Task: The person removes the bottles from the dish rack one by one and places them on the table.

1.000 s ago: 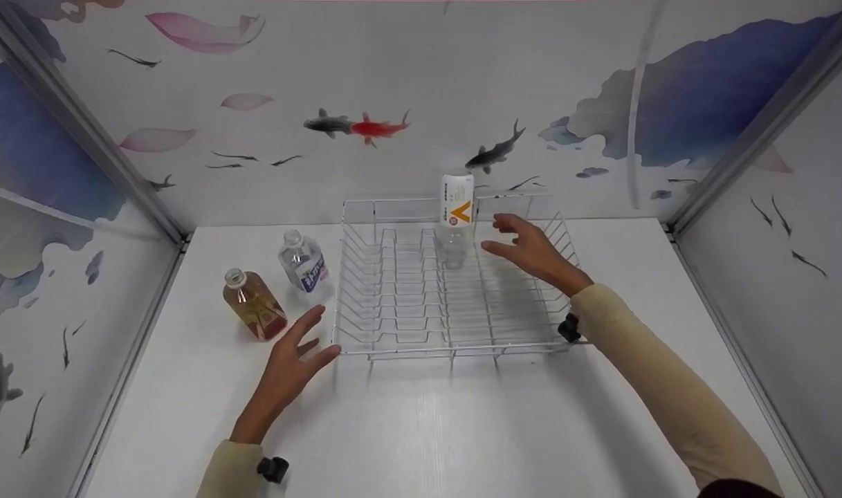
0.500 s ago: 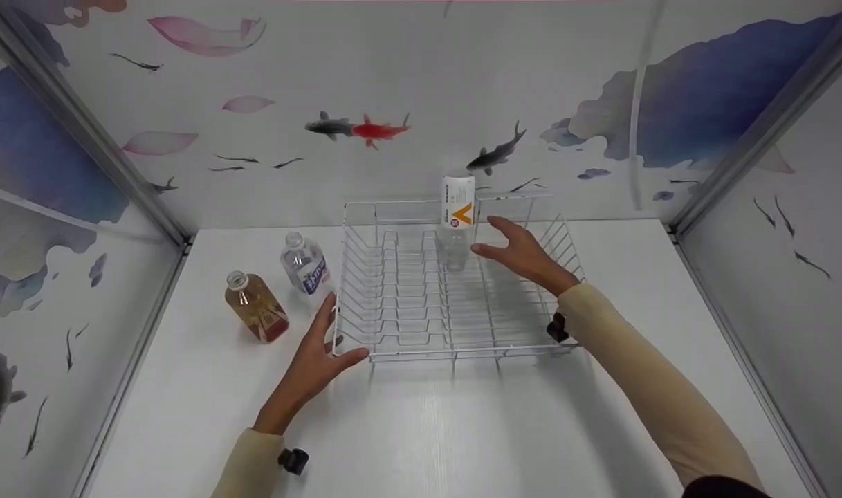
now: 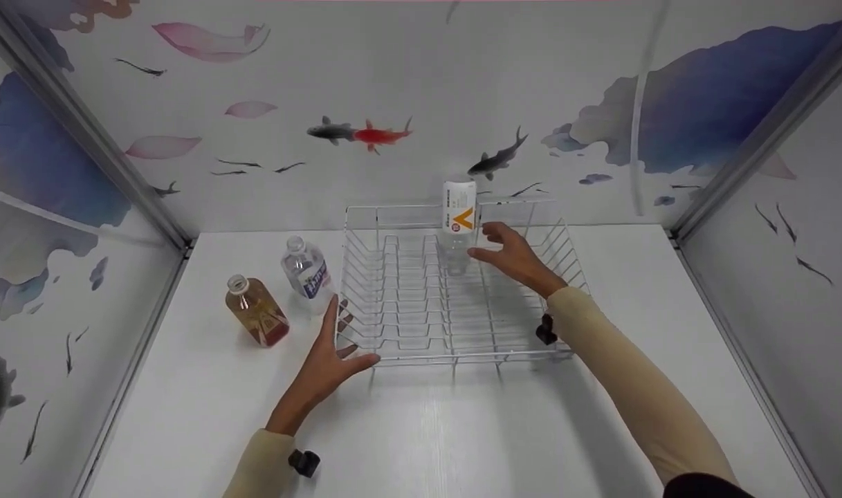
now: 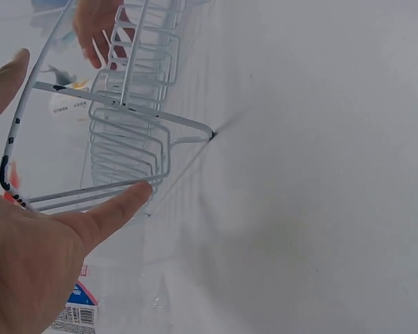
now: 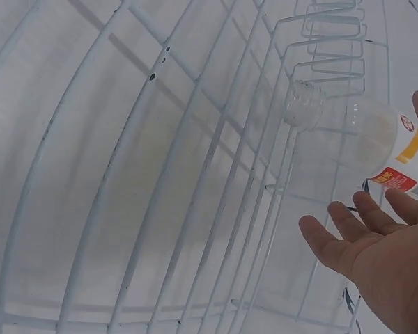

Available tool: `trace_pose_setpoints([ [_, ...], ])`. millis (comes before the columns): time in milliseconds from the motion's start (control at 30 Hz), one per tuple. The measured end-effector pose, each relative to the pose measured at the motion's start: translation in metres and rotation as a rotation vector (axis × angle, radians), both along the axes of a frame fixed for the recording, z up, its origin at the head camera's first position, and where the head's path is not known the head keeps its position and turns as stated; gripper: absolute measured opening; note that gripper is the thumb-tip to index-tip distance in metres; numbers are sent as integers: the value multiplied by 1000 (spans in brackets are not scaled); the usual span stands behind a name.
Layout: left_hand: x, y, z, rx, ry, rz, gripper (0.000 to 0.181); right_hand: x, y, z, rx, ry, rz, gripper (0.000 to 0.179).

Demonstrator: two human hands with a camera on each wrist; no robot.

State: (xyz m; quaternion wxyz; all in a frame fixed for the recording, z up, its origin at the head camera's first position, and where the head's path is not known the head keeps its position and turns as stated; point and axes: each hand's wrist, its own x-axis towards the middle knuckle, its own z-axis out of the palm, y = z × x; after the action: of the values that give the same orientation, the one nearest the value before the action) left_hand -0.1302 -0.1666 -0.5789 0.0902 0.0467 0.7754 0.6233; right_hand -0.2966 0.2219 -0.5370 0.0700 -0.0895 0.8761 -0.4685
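The white table (image 3: 434,429) bears a wire rack (image 3: 455,357), and inside the rack, at twelve o'clock from its centre, the white-labelled bottle (image 3: 460,206) stands neck down, its long axis close to upright, running twelve to six in the head view. Outside the rack's nine o'clock side stand a brown bottle (image 3: 258,312) and a clear bottle with a blue label (image 3: 307,271), both neck up. The right hand (image 3: 517,261) is much the nearer to the inverted bottle, which lies at ten o'clock from it; the left hand (image 3: 327,363) is at the rack's seven o'clock corner, well apart from that bottle. The left hand's fingers are spread, its thumb (image 4: 122,210) along the front rim. The right hand's fingers (image 5: 318,240) are extended, with the thumb held apart from them and the gap facing the bottle; whether any fingertip touches the label cannot be told. As I judge it, what counts is that this gap meets the upright bottle from the side, across its long axis.
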Motion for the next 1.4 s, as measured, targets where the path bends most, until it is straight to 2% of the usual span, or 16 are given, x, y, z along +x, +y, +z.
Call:
trace_pose_setpoints([
  [367, -3, 2, -3, 6, -31, -3, 140, -6, -6, -12, -40, -19, -49, 82],
  [500, 0, 0, -5, -1, -45, 8, 139, -9, -14, -16, -47, -15, -45, 84],
  [1100, 0, 3, -8, 46, -26, 1, 138, -21, -27, -28, -152, -82, -72, 81],
  [1400, 0, 3, -10, 48, -24, 12, 137, -28, -32, -36, -148, -69, -84, 77],
])
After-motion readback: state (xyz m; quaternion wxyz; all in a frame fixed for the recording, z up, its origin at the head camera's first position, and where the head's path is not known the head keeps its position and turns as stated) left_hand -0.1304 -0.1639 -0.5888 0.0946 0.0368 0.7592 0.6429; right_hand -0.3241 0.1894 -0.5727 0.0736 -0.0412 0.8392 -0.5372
